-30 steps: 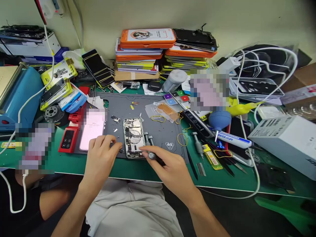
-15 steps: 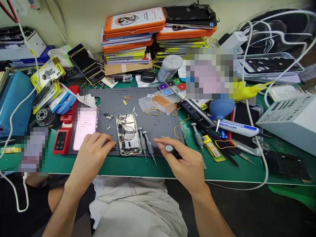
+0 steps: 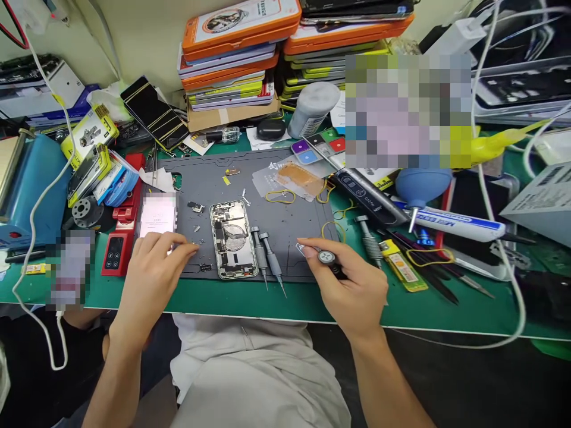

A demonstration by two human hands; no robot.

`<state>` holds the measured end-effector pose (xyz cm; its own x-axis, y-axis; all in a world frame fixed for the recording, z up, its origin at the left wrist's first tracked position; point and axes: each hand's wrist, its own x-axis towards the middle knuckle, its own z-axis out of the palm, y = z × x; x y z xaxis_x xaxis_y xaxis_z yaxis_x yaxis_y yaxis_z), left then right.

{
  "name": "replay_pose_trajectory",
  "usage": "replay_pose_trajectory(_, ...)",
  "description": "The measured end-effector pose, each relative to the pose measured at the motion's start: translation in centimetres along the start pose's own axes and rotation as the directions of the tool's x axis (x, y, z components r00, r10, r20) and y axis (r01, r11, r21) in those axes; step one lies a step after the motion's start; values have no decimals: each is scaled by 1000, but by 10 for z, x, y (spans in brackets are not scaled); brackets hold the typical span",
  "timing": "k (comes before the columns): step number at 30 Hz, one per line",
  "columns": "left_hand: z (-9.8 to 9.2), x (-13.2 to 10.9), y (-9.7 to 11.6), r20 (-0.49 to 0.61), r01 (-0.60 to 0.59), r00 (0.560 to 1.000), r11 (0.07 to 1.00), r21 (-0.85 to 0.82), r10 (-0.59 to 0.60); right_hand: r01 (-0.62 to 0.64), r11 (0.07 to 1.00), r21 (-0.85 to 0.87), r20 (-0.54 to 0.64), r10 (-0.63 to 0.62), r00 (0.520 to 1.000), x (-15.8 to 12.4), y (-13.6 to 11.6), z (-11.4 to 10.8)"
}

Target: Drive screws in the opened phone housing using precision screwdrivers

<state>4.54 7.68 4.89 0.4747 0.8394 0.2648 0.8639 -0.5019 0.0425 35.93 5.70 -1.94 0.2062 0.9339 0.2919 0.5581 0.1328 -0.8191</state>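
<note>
On the grey work mat (image 3: pixel 307 226) lies an opened phone (image 3: pixel 234 241), its inner parts showing. Just left of it, my left hand (image 3: pixel 156 258) has thumb and forefinger pinched together over tiny loose parts (image 3: pixel 200 241); whatever is between the fingertips is too small to name. My right hand (image 3: pixel 352 279) is wrapped round a dark-handled screwdriver (image 3: pixel 328 257) with a round cap, to the right of the phone; its tip is hidden. Two grey screwdrivers (image 3: pixel 270 252) rest side by side against the phone's right edge. A lit phone (image 3: pixel 157 220) is partly behind my left hand.
A red device (image 3: pixel 116 252) with buttons stands at the mat's left. Orange cases (image 3: pixel 241 30) are stacked at the back. A blue air blower (image 3: pixel 422 184), a pen-like tool (image 3: pixel 370 196) and tweezers (image 3: pixel 473 282) crowd the right. A white cable (image 3: pixel 495 229) hangs there.
My left hand has shifted slightly left and its fingers have drawn into a pinch. My right hand has moved right, away from the opened phone, still holding the screwdriver. The view has shifted a little.
</note>
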Motion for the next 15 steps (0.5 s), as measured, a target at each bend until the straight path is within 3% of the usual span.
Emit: replay_pose_trajectory(15,3,8,11,113,-135,986,988,70,126,26,999,-33,17,-25,1000,0,0,2)
